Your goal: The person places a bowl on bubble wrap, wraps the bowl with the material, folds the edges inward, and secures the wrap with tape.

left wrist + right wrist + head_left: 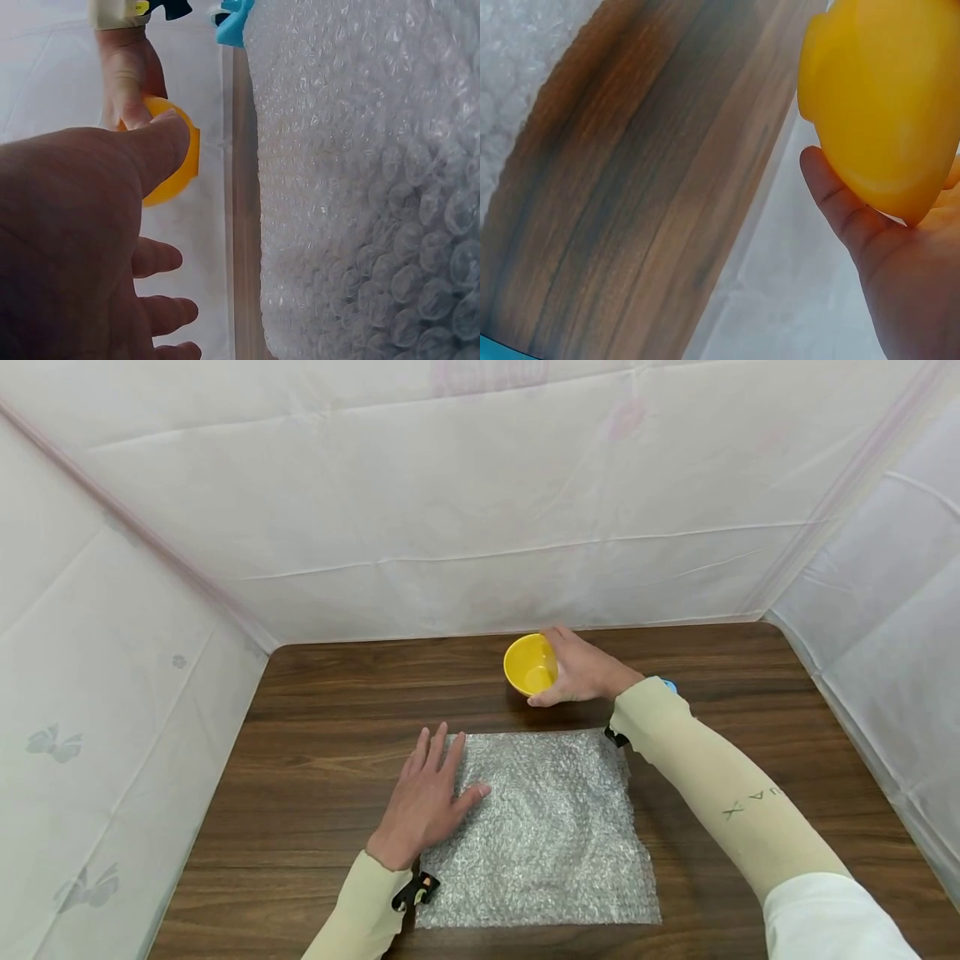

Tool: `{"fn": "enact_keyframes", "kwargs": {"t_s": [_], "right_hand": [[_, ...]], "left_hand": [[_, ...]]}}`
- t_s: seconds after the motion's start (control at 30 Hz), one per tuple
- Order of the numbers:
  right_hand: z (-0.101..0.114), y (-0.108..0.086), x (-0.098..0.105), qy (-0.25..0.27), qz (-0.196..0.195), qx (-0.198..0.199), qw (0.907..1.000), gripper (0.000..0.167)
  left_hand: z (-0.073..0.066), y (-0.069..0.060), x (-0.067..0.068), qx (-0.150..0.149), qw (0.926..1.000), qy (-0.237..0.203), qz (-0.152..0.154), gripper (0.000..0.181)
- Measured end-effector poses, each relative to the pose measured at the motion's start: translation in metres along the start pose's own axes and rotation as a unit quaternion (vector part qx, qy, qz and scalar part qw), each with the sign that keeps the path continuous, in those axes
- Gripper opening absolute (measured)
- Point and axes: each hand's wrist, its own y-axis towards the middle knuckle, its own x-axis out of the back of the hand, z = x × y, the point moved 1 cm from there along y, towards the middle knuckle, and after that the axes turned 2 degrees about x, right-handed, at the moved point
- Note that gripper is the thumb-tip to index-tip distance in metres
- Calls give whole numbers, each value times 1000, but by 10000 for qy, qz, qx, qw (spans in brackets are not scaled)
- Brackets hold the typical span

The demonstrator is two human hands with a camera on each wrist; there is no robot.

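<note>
In the head view, a yellow bowl (531,666) is tilted near the back of the table, gripped at its right side by my right hand (581,670). The right wrist view shows the bowl (889,105) from outside, with fingers of my right hand (915,277) along it. A sheet of bubble wrap (547,827) lies flat on the table. My left hand (423,802), fingers spread, is at its left edge; contact is unclear. In the left wrist view, my left hand (82,202) is beside the bubble wrap (367,180), holding nothing.
The brown wooden table (315,760) is bordered by pale sheeting (450,510) at the back and both sides. A small blue object (669,685) shows behind the right wrist, partly hidden by the sleeve.
</note>
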Motion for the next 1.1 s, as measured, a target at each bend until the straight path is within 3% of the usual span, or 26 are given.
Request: {"fn": "enact_keyframes", "kwargs": {"t_s": [1.1], "right_hand": [[5,-11,9,-188,47,290,9994,120]], "left_hand": [[5,-4,-4,0,9999,47,-155,78]]}}
